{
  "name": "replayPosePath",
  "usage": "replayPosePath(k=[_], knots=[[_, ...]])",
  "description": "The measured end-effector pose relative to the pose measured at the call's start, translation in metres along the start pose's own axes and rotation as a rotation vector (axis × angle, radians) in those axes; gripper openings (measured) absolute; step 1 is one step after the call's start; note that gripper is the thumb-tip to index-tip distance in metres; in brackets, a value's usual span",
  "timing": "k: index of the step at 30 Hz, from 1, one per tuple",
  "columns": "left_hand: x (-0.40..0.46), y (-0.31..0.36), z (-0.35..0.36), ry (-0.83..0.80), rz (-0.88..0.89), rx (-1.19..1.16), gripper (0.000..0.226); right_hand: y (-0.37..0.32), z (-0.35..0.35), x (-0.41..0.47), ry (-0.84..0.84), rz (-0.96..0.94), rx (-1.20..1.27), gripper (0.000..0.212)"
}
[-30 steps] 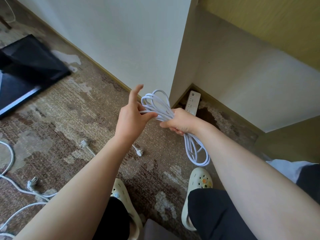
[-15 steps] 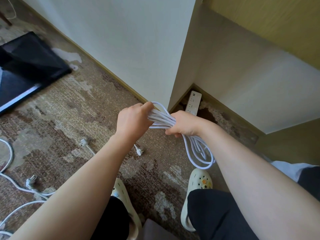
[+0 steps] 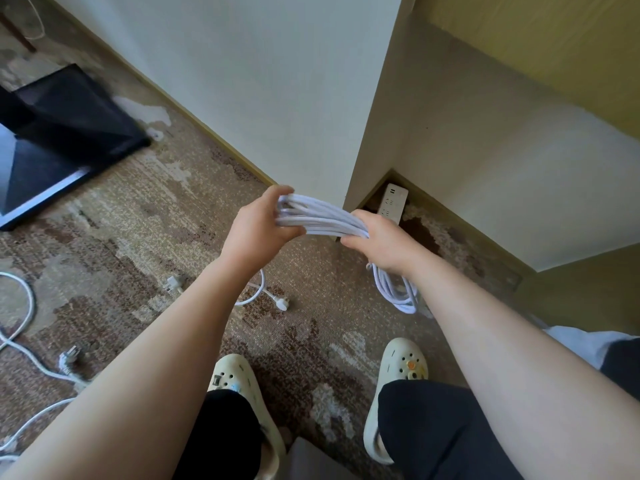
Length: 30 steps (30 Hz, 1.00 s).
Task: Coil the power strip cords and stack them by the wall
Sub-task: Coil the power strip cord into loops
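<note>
- Left hand [image 3: 258, 226] and right hand [image 3: 382, 239] both gripped the coiled white rubber cord bundle [image 3: 320, 218], stretched between them.
- White plastic power strip [image 3: 393, 203] lay in the wall corner.

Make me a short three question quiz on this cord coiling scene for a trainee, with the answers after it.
1. True or false: both hands grip the coiled white cord.
2. Where is the power strip? A) in the corner by the wall B) on the left shoe C) in the left hand
3. Fill in: loops of the cord hang below the ____ hand.

Key: 1 true, left hand and right hand both hold it. 2 A. 3 right.
</note>
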<state>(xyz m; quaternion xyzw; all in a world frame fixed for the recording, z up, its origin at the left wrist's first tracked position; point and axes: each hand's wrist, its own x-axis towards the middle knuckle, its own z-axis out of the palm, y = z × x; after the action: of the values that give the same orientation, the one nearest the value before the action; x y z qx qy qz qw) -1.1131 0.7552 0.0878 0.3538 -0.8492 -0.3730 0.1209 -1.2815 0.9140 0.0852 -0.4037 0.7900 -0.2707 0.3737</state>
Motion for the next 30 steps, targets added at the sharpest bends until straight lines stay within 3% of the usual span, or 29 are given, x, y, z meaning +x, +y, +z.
replayPosePath(k=[2,5,8,11,17,21,27,30], knots=[[-0.002,-0.005,0.000,0.028,-0.065,-0.097,0.066,0.001,0.000,0.003,0.019,0.010,0.026,0.009],[-0.003,-0.019,-0.001,0.055,-0.143,-0.122,0.049,0.007,-0.004,0.007,0.056,0.048,0.038,0.013],[-0.010,-0.040,-0.005,-0.115,-0.231,-0.287,0.024,0.016,-0.013,0.011,0.129,0.088,0.076,0.012],[-0.024,-0.054,-0.007,-0.294,-0.360,-0.501,0.014,0.029,-0.021,0.012,0.213,0.169,0.132,0.013],[-0.005,-0.008,0.008,-0.060,-0.376,-0.739,0.035,0.021,-0.007,0.007,0.050,0.127,0.217,0.017],[0.000,-0.002,0.017,0.033,-0.438,-0.553,0.045,0.011,-0.004,0.010,0.095,0.128,0.386,0.029],[-0.007,-0.029,0.006,0.005,-0.421,-0.172,0.031,0.020,-0.019,0.009,0.331,0.196,0.453,0.034],[-0.013,-0.040,-0.005,0.019,-0.433,-0.141,0.031,0.024,-0.025,0.008,0.408,0.256,0.488,0.042]])
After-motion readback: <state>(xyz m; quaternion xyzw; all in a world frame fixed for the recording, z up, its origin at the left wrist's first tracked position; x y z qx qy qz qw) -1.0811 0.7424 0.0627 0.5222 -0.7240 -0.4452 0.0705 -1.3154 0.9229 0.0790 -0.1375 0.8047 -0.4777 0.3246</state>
